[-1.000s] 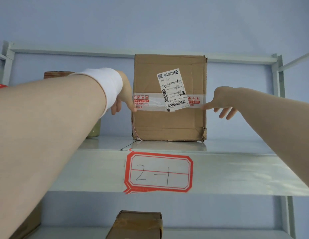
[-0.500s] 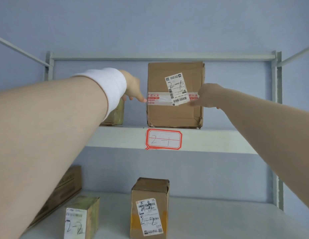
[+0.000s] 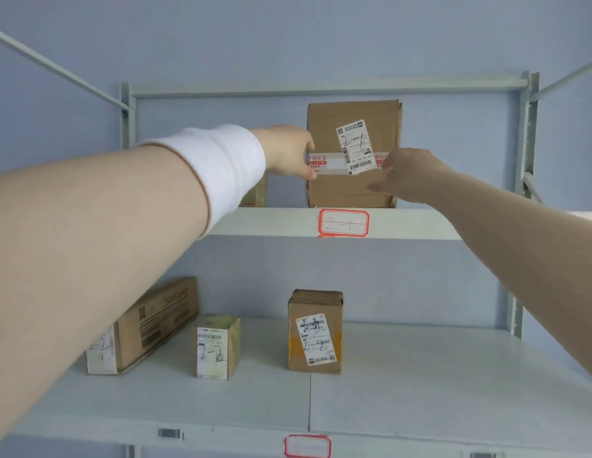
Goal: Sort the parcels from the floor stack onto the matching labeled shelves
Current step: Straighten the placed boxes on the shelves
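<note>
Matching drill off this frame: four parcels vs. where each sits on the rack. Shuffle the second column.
Things
1. parcel marked 2-1
2. long printed carton
3. small white-labelled parcel
4. parcel with yellow tape

Places
a. lower shelf, far left
b. upper shelf, above the red-bordered 2-1 tag
c. lower shelf, rightmost of the three
d. lower shelf, middle of the three

Pairs: 1-b; 2-a; 3-d; 4-c
</note>
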### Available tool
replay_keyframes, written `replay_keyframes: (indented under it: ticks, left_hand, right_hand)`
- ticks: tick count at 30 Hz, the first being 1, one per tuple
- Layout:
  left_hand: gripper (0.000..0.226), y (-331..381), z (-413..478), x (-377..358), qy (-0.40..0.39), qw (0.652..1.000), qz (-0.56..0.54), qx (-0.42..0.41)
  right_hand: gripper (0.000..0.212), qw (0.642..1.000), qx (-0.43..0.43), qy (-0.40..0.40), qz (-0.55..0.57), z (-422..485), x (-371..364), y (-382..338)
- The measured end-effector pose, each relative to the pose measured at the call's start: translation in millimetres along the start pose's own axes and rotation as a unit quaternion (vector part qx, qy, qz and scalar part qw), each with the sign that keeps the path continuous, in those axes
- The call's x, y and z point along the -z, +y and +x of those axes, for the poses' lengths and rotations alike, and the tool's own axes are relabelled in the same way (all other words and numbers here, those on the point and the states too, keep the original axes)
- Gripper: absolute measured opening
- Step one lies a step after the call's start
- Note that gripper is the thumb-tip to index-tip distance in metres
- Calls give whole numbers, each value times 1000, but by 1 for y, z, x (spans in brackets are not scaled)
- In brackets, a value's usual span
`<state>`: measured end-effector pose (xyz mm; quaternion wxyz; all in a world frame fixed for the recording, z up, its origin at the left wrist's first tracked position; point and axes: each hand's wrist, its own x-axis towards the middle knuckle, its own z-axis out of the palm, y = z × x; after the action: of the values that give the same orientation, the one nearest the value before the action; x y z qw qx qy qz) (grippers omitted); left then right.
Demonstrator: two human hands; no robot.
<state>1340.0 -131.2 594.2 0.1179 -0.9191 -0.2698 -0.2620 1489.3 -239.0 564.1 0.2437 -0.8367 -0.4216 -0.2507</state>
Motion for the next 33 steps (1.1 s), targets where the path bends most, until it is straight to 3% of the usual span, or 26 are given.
replay_keyframes:
  ticks: [5,12,27,33]
  left_hand:
    - [52,-20,-46,-27,-18,999,-20,-41]
    - [54,-29,-87,-74,-74,994,-80,-17]
    - [48,0,-129,-237,-187,968,-161,51]
    - [63,-31,-118,-297,-229,954,-166,101]
  right_hand:
    - [50,1000,20,-12,13,-46,-35,-28]
    - [54,996,-4,-81,27,-97,-87,-31]
    - [49,972,-71,-220,47,-171,-214,66]
    - [48,960,-86,-259,57,-148,-270,80]
